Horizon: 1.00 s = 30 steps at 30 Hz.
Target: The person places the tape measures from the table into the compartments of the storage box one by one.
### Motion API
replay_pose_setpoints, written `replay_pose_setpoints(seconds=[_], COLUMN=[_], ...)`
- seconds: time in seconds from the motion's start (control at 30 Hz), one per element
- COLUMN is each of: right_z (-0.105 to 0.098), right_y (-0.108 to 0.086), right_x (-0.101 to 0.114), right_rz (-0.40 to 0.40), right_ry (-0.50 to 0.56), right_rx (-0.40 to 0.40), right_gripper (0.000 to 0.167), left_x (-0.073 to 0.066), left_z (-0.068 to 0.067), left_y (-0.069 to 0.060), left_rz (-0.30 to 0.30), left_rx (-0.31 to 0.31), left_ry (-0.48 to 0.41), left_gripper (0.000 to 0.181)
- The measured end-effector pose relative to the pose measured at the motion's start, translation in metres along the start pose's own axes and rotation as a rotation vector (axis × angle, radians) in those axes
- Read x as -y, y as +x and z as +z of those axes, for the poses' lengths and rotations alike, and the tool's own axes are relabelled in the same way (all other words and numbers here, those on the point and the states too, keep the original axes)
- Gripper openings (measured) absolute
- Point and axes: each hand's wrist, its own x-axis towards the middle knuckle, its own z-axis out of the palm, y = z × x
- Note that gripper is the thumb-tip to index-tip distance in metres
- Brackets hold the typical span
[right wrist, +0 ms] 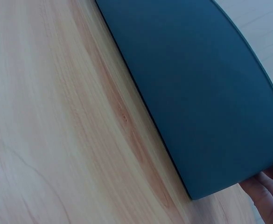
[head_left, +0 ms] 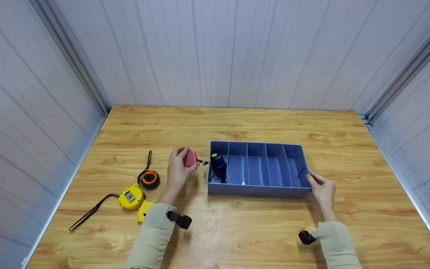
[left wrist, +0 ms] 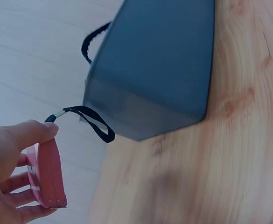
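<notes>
My left hand [head_left: 177, 170] grips a pink tape measure [head_left: 190, 158] just left of a blue divided box [head_left: 259, 191]. In the left wrist view, thumb and fingers pinch the pink case [left wrist: 50, 172], and its short black strap [left wrist: 92, 119] hangs toward the box's end wall. My right hand [head_left: 322, 188] holds the right end of the box by its rim; in the right wrist view only some fingers [right wrist: 267, 191] show at the box corner. A dark tape measure with a yellow mark [head_left: 219, 165] lies in the leftmost compartment.
Left of my left arm lie an orange and black tape measure [head_left: 150, 179] with a strap, a yellow tape measure [head_left: 131, 197] with a long black strap, and another yellow one [head_left: 144, 211] partly hidden by the sleeve. Pale panels [head_left: 215, 56] wall the wooden table [head_left: 237, 231].
</notes>
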Motion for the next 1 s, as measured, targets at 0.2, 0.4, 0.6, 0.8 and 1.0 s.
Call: replay_pose_setpoints(seconds=[0.2,0.4,0.6,0.8,1.0], right_z=[0.0,-0.001,0.0,0.002,0.001], right_y=[0.0,-0.001,-0.001,0.001,0.001], right_x=[-0.001,-0.001,-0.002,-0.007,-0.005], right_rz=[0.015,0.02,0.01,0.016,0.005], right_ry=[0.011,0.011,0.018,0.032,0.032], right_rx=[0.008,0.014,0.004,-0.016,0.002], right_gripper=[0.028,0.027,0.028,0.03,0.031], left_x=[-0.01,-0.019,-0.026,-0.033,-0.039], left_z=[0.004,0.01,0.017,0.023,0.031], left_y=[-0.006,-0.013,-0.018,-0.022,-0.026], left_rz=[0.018,0.063,0.111,0.134,0.167], left_rx=[-0.015,-0.021,-0.041,-0.047,-0.033], left_ry=[-0.02,-0.06,-0.083,-0.127,-0.165], left_gripper=[0.058,0.058,0.058,0.058,0.059])
